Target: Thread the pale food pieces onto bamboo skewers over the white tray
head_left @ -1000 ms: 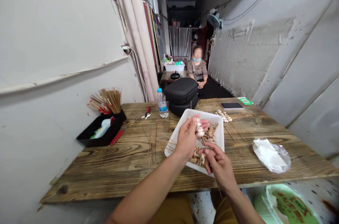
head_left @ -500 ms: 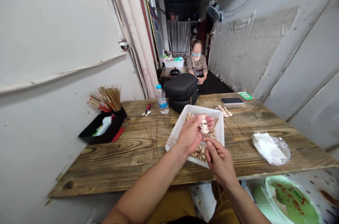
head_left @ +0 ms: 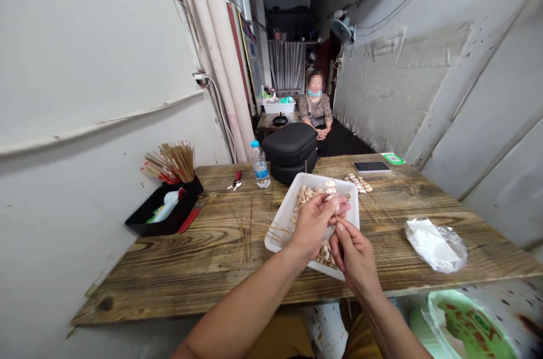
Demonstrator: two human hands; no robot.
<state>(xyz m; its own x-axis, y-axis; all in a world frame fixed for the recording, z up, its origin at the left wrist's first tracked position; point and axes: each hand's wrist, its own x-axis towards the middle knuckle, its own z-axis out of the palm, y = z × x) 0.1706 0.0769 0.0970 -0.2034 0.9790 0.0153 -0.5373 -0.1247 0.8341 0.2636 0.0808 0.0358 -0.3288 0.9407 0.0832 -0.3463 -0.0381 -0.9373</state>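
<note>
Over the white plastic tray, my left hand is closed around pale, pinkish-white food pieces threaded on a bamboo skewer. The top pieces stick up past the fingers. My right hand pinches that skewer just below the pieces, and its bare end hangs down under the hand. In the tray lie many similar pieces, some of them on skewers; my hands hide part of them. Right of the tray, finished-looking skewers of pieces rest on the table.
On the wooden table lie loose skewers, a water bottle, keys, a black case, a phone and a plastic bag. A skewer holder stands left. A person sits beyond; a green bin stands below.
My left fingers have closed further around the pieces on the skewer, and both hands have shifted slightly right. The whole view has tilted up a little.
</note>
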